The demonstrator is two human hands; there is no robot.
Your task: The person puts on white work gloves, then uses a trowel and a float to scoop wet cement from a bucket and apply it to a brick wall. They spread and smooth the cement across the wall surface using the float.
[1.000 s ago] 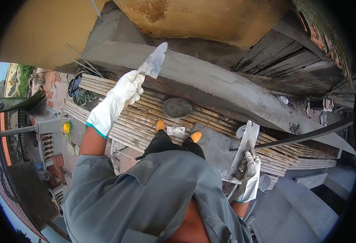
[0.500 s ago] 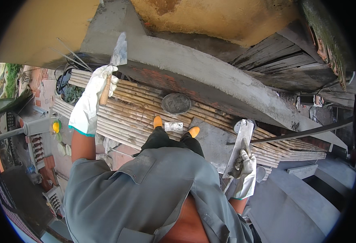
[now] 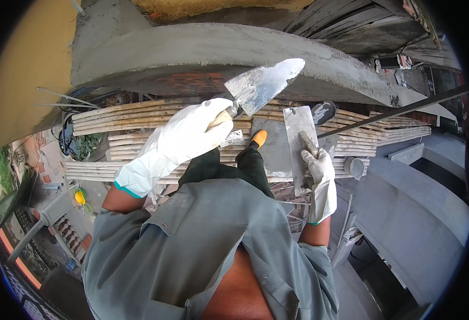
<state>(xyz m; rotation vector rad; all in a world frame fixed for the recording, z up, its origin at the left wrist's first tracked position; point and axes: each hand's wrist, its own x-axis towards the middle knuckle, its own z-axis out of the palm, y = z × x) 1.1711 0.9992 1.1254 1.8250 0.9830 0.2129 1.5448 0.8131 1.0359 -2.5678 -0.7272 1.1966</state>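
Observation:
My left hand (image 3: 183, 136), in a white glove with a green-edged cuff, is closed round the wooden handle of a pointing trowel (image 3: 266, 86). The trowel's cement-smeared blade points up and right in front of the grey mortar ledge (image 3: 191, 45). Over on the right, my right hand (image 3: 319, 176), gloved the same way, grips the handle of a plastering float (image 3: 295, 160). Its long rectangular metal plate stands lengthwise to the left of the fingers, with grey residue on it. The two tools are apart. Part of the trowel's handle is hidden by the left glove.
Underfoot lies a platform of bamboo poles (image 3: 125, 145) with a grey board (image 3: 277, 154). A dark bucket (image 3: 324, 112) and a round container (image 3: 355, 168) stand at the right. A long metal bar (image 3: 399, 111) slants there. Low at left is a yellow helmet (image 3: 79, 197).
My left hand has brought the trowel from the far left to the middle, turning its blade rightward. My right hand has raised the float slightly and turned it. The view has shifted.

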